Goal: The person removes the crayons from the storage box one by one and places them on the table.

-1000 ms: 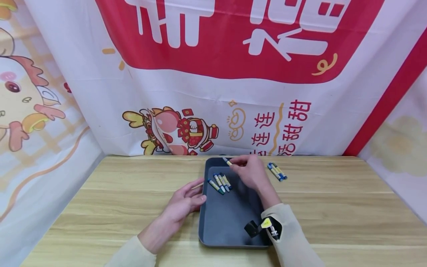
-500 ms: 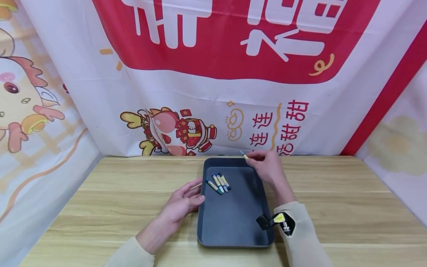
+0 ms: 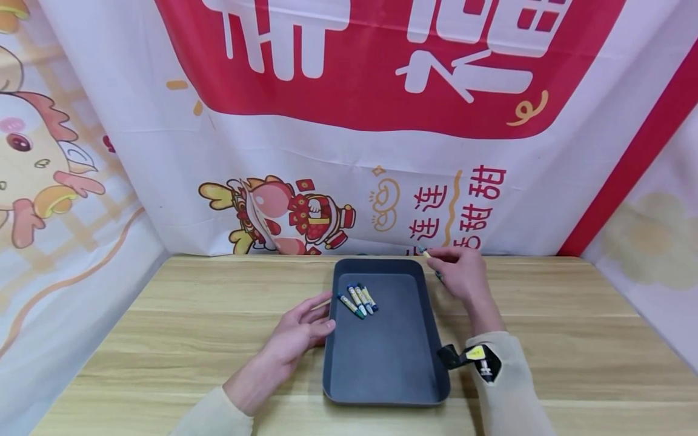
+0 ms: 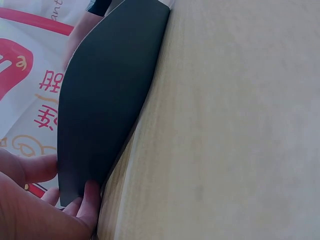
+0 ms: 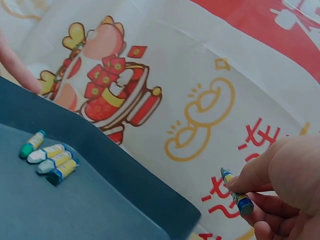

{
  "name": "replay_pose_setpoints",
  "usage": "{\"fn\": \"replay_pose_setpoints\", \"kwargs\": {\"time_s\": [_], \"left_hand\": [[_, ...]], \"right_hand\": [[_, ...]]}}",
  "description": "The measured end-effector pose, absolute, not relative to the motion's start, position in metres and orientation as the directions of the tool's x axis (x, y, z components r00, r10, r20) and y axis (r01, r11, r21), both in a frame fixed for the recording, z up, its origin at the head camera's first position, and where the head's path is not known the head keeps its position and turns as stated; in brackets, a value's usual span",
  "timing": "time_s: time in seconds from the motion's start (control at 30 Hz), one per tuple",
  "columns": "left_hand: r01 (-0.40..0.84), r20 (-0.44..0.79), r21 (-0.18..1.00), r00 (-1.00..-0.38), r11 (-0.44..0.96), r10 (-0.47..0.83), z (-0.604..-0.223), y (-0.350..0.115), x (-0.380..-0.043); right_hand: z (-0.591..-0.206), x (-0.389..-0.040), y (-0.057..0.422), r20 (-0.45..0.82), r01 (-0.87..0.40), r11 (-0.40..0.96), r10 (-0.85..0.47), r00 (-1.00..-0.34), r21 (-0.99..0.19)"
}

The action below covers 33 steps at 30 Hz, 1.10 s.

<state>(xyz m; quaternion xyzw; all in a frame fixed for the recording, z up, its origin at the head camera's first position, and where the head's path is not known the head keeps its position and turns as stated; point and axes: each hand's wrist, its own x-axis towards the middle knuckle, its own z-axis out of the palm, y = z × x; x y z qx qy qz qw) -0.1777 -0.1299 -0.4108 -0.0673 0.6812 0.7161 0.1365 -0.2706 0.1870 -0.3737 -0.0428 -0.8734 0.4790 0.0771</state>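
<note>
My right hand (image 3: pixel 463 272) pinches an oil pastel (image 5: pixel 236 192) with a pale yellow wrapper and blue bands between thumb and fingers. It is just beyond the right rim of a dark grey tray (image 3: pixel 387 357). Under that hand, the end of another oil pastel (image 3: pixel 439 276) peeks out by the table. Several oil pastels (image 5: pixel 55 159) lie side by side in the far left part of the tray, one with a green tip. My left hand (image 3: pixel 300 327) rests against the tray's left side, fingers (image 4: pixel 90 202) on the outer wall and thumb at the rim.
The tray stands on a wood-grain table (image 3: pixel 218 315) near its far edge. Behind it hangs a white and red printed cloth (image 3: pixel 305 145), with another printed cloth (image 3: pixel 65 181) on the left. A black wrist mount (image 3: pixel 463 357) sits on the right sleeve.
My right hand has moved right with the oil pastel, from over the tray to past its right rim, and now covers most of the pastels on the table there. The left hand stays put.
</note>
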Motion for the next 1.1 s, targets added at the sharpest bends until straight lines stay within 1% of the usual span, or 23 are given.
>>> {"fn": "replay_pose_setpoints", "kwargs": {"time_s": [0.23, 0.43, 0.7, 1.0, 1.1], "left_hand": [[-0.291, -0.286, 0.956, -0.953, -0.039, 0.101, -0.412, -0.130, -0.178], [-0.281, -0.277, 0.959, -0.957, -0.032, 0.092, -0.412, -0.129, -0.177], [-0.287, -0.284, 0.958, -0.955, -0.026, 0.085, -0.411, -0.129, -0.177], [-0.289, -0.286, 0.957, -0.955, -0.026, 0.084, -0.411, -0.128, -0.177], [-0.290, -0.287, 0.957, -0.955, -0.021, 0.081, -0.411, -0.128, -0.178]], "right_hand": [[-0.380, -0.272, 0.204, 0.077, 0.039, 0.542, 0.190, -0.979, -0.839], [-0.385, -0.273, 0.216, 0.020, 0.109, 0.526, 0.233, -0.972, -0.844], [-0.398, -0.277, 0.224, 0.046, 0.101, 0.533, 0.255, -0.966, -0.840], [-0.411, -0.279, 0.238, -0.022, 0.169, 0.520, 0.277, -0.961, -0.838], [-0.413, -0.279, 0.239, -0.018, 0.174, 0.525, 0.290, -0.957, -0.833]]}}
